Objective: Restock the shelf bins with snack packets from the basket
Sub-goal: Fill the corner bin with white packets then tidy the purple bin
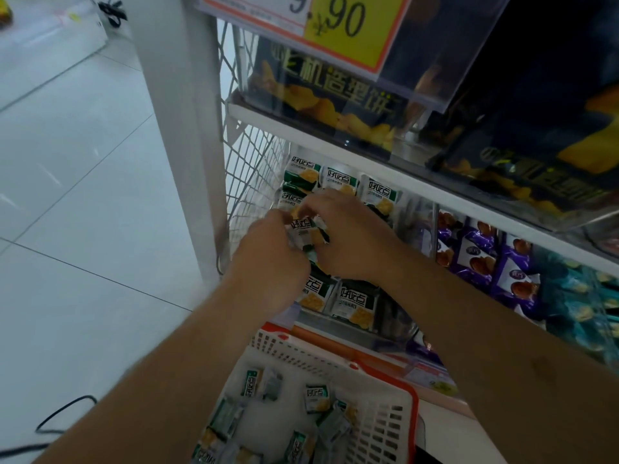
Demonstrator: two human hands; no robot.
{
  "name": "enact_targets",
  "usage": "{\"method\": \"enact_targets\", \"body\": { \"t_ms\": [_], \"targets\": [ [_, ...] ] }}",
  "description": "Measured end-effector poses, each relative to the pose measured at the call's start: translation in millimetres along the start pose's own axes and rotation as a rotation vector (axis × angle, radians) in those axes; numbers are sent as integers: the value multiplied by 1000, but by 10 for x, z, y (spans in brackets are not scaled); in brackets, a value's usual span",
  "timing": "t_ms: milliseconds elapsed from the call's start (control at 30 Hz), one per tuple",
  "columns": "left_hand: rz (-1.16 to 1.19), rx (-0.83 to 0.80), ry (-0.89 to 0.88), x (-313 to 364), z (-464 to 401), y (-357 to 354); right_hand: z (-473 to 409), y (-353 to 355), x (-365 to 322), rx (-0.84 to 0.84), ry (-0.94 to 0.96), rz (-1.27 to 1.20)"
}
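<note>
1. Head view, only one on hand. Left hand [268, 259] and right hand [351, 236] close together over the clear bin [395, 333] at the left end of the lower shelf, fingers of both curled round a small bunch of green-and-white snack packets [306, 234].
2. More packets [355, 304] of the same kind already lying in that bin, some stood against its back.
3. Remaining packets [316, 398] scattered loose in the white basket [385, 426] below, near the body.
4. Handling, judged: light, soft crinkly film, likely slippery and easily crushed; best pinched at a sealed edge or gathered loosely, not squeezed.
5. Edges: upper shelf lip [335, 142] and price sign [338, 25] overhang the bin; wire mesh side [248, 155] and white post [187, 128] just to the left; purple packets [475, 256] in the next bin to the right.
6. Room: open only toward the front, so entry and exit look tight and low.
</note>
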State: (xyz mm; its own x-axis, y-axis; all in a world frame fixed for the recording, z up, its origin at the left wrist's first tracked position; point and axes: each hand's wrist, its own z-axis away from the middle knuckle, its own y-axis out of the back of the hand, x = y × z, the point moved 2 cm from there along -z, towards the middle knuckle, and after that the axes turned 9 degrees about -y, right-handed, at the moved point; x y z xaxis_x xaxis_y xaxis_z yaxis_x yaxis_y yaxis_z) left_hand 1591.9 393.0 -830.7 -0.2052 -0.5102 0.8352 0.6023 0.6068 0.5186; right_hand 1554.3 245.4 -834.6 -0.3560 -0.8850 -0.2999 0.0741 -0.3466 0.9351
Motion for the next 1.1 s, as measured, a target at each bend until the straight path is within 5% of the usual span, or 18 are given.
{"method": "enact_targets", "body": {
  "t_ms": [133, 300, 567, 733, 833, 1100],
  "targets": [
    [-26, -29, 30, 56, 24, 43, -20, -130, -81, -39, 116, 80],
    [-207, -20, -1, 84, 68, 85, -81, 40, -1, 258, -112, 157],
    [-403, -98, -24, 4, 91, 105, -37, 79, -6, 210, -196, 357],
    [-315, -39, 8, 6, 57, 178, 97, 42, -268, -71, -232, -137],
    [-285, -30, 11, -19, 19, 209, 135, -168, -363, -292, -139, -136],
    [-105, 32, -27, 33, 41, 206, 171, -123, -281, -208, -178, -273]
  ]
}}
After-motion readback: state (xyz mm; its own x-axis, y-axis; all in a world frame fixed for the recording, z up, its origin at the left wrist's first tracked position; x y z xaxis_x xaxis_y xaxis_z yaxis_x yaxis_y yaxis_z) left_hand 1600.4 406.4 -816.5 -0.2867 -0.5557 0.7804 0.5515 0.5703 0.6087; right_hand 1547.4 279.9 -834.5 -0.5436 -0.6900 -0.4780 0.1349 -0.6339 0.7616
